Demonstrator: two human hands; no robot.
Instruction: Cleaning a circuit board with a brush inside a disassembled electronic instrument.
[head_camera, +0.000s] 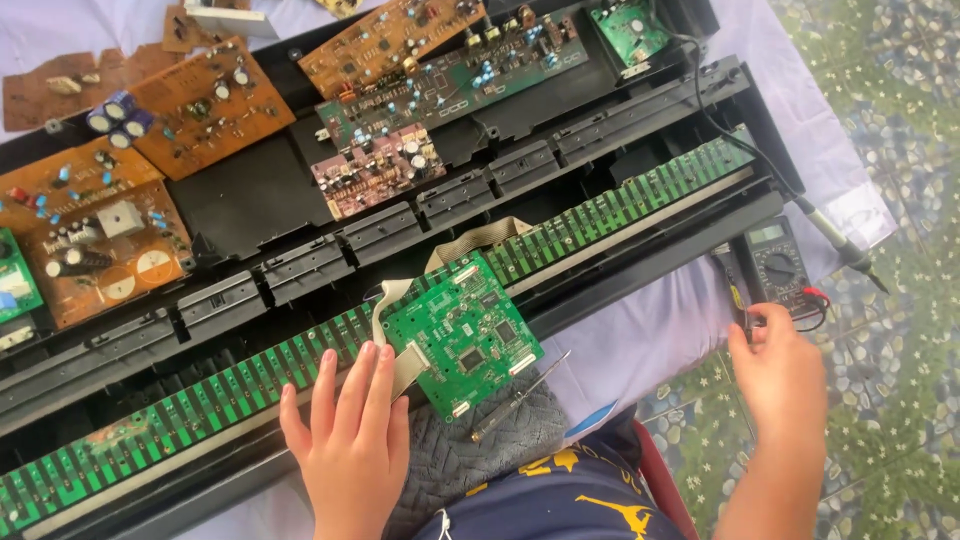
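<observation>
My left hand (350, 430) lies flat with fingers spread on the long green contact strip (250, 375) of an opened black keyboard case, its fingertips touching the grey ribbon cable (405, 365) beside a square green circuit board (462, 335). My right hand (778, 375) reaches to the right edge, fingers curled at the probe leads (738, 300) next to a black multimeter (780, 268); whether it grips them I cannot tell. A small screwdriver (520, 397) rests on a grey cloth (480, 455) below the board.
Several brown and green circuit boards (205, 105) lie across the upper case. A soldering iron (835, 235) on a black cable lies at the right on a white cloth. The green patterned floor shows at the right.
</observation>
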